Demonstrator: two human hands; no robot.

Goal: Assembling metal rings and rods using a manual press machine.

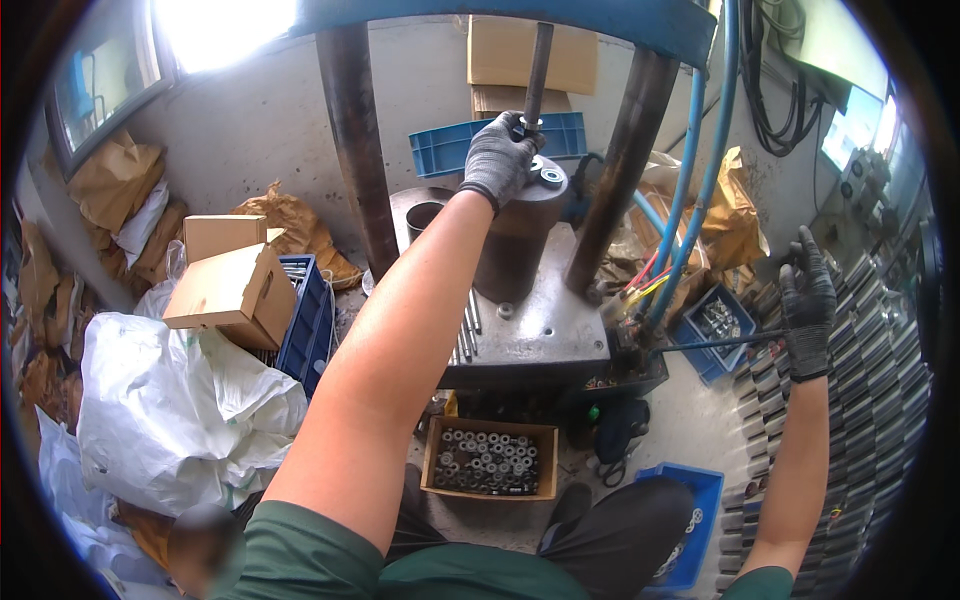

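My left hand [497, 160], in a grey glove, reaches up to the press. Its fingers are closed on a small metal ring [531, 125] at the lower end of the vertical press rod [540, 70]. Just below stands a thick dark cylinder [515, 245], with a bearing [550, 177] lying on its top beside my fingers. My right hand [808, 305], also gloved, is out at the right with fingers stretched upward. Its palm is against the end of a long thin lever [720, 342], not wrapped round it.
Dark posts [358, 150] flank the press above its metal table [545, 335], where several thin rods [467, 335] lie. A carton of bearings [490, 488] sits on the floor before me. Blue crates [715, 375], stacked metal tubes [850, 420], white sacks [180, 420] and cardboard boxes [235, 285] stand around.
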